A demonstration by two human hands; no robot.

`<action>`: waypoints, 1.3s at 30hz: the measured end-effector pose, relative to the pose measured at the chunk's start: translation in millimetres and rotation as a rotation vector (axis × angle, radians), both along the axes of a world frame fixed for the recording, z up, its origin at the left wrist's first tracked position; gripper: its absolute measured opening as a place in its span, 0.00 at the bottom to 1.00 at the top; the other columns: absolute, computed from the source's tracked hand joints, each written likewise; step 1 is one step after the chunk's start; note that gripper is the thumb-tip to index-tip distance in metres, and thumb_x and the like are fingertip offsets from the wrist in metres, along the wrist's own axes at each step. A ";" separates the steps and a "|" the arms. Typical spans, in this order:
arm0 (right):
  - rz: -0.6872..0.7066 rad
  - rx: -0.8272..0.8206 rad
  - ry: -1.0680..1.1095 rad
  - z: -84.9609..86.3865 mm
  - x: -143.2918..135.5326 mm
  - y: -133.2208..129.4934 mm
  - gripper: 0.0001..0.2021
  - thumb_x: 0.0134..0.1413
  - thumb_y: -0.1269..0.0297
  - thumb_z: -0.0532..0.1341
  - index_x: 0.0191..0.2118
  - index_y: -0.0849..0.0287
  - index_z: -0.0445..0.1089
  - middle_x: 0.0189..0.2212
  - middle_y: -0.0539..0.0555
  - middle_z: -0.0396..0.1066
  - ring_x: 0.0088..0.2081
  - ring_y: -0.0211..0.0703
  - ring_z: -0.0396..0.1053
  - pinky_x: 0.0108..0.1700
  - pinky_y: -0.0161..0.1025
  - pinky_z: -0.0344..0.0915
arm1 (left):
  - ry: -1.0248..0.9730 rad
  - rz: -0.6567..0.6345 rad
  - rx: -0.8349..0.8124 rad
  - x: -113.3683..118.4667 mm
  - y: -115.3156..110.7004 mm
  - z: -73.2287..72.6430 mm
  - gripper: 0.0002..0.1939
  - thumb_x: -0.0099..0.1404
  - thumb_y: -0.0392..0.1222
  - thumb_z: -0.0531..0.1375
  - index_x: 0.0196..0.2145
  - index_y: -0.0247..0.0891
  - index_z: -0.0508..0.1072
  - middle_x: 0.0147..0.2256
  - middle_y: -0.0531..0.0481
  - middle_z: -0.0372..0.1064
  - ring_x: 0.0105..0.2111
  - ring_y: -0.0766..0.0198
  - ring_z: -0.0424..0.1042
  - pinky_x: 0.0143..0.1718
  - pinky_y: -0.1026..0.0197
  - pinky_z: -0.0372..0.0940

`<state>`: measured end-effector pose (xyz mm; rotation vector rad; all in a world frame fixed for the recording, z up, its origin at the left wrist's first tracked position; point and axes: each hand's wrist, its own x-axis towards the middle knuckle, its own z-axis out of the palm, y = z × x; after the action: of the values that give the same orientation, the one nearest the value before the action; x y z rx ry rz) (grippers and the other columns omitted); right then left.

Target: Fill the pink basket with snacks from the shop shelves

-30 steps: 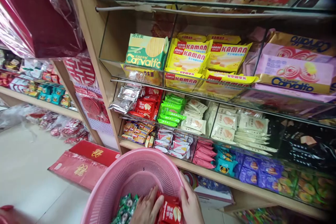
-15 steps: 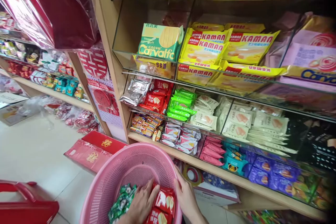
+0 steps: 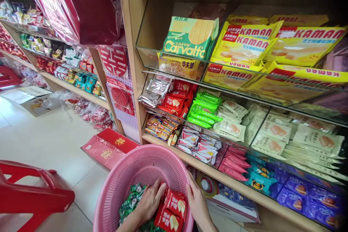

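Note:
A pink mesh basket (image 3: pixel 114 174) fills the lower middle of the view. Inside it lie green-wrapped sweets (image 3: pixel 134 195) on the left and red wafer packets (image 3: pixel 174 208) on the right. My left hand (image 3: pixel 149 199) rests on the contents between the two kinds, palm down with its fingers apart. Whether anything is under the palm is hidden. My right hand (image 3: pixel 197 199) grips the basket's right rim, with its fingers over the edge.
Shelves ahead hold yellow KAMAN packs (image 3: pixel 244 43), a green Carvalfo pack (image 3: pixel 190 38) and smaller snack packets. A red box (image 3: pixel 111 148) lies on the floor behind the basket. A red plastic stool (image 3: pixel 40 195) stands at the left.
The view has turned left, so shelves and stool appear further right. My left hand has shifted slightly off the red packets, which show more fully. My right hand stays on the rim.

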<state>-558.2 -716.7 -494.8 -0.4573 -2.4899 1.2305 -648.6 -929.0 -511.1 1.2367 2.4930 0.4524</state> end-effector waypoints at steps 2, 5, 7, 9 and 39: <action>-0.011 -0.026 -0.006 0.2 1.4 -0.9 0.22 0.60 0.62 0.48 0.60 0.56 0.57 0.59 0.55 0.58 0.60 0.45 0.55 0.60 0.47 0.54 | 0.024 -0.007 -0.012 -2.3 -0.4 -1.7 0.27 0.67 0.32 0.47 0.62 0.47 0.52 0.62 0.39 0.51 0.60 0.53 0.56 0.56 0.44 0.56; -0.025 -0.049 -0.014 -0.2 1.0 -1.6 0.22 0.60 0.62 0.49 0.60 0.55 0.57 0.59 0.55 0.58 0.59 0.45 0.56 0.60 0.47 0.53 | 0.062 -0.023 -0.019 -8.6 -1.6 -3.6 0.28 0.65 0.30 0.47 0.61 0.44 0.53 0.61 0.36 0.51 0.59 0.51 0.57 0.55 0.43 0.57; -0.033 -0.054 -0.020 -1.4 -0.4 -1.5 0.22 0.59 0.62 0.49 0.60 0.55 0.57 0.58 0.55 0.59 0.59 0.46 0.57 0.60 0.47 0.53 | 0.078 -0.028 -0.025 -13.4 -2.6 -3.4 0.29 0.65 0.28 0.46 0.62 0.44 0.53 0.61 0.35 0.51 0.58 0.52 0.58 0.54 0.43 0.58; -0.024 -0.054 -0.034 -2.9 -2.2 -1.3 0.22 0.60 0.62 0.49 0.60 0.55 0.56 0.59 0.55 0.58 0.59 0.45 0.56 0.60 0.47 0.52 | 0.088 -0.034 -0.042 -17.4 -4.3 -4.0 0.29 0.64 0.27 0.45 0.62 0.43 0.52 0.61 0.35 0.51 0.59 0.53 0.58 0.55 0.44 0.58; 0.163 0.744 0.077 127.0 -155.3 -31.0 0.24 0.58 0.66 0.53 0.60 0.59 0.54 0.57 0.59 0.60 0.57 0.51 0.54 0.57 0.53 0.54 | -0.346 0.407 0.263 -72.5 -11.6 116.3 0.25 0.64 0.57 0.47 0.48 0.38 0.70 0.43 0.44 0.75 0.42 0.56 0.74 0.42 0.60 0.66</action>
<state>-713.5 -747.8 -367.8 -0.0108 -2.7082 0.2855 -721.0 -940.6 -394.8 0.6448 2.4227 1.0276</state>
